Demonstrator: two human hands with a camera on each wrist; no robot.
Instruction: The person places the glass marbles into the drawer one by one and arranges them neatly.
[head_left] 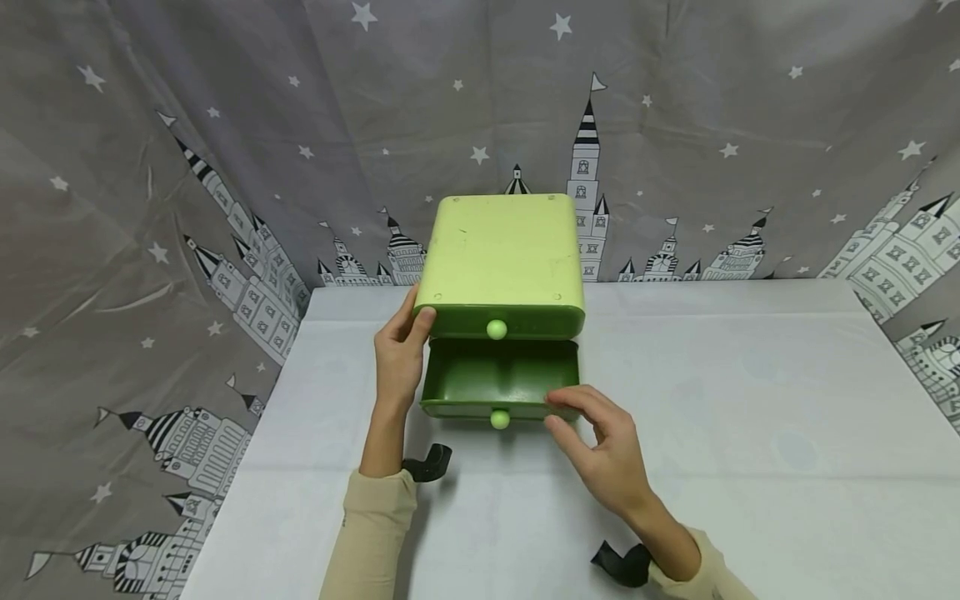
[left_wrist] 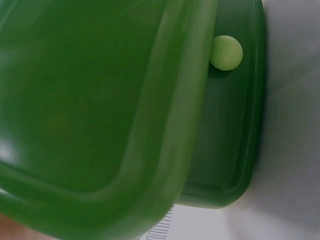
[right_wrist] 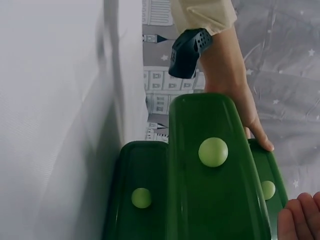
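Note:
A small chest of drawers [head_left: 501,250] with a pale green top and darker green fronts stands on the table. Its middle drawer [right_wrist: 215,185] is pulled out, and the inside shows bare in the head view. The top drawer with its round knob [head_left: 497,330] is closed. Holding the chest's left side is my left hand [head_left: 399,358], thumb on the front corner, other fingers mostly hidden along the side. My right hand [head_left: 607,450] hovers at the open drawer's front right corner, fingers loosely bent above the rim and thumb in front, with a gap between them.
Beneath the open drawer, the bottom drawer [right_wrist: 141,175] is closed. A white cloth [head_left: 750,400] covers the table. Behind and to the sides hangs a grey curtain [head_left: 465,117] with castles and stars. Black straps [head_left: 427,463] hang at both wrists.

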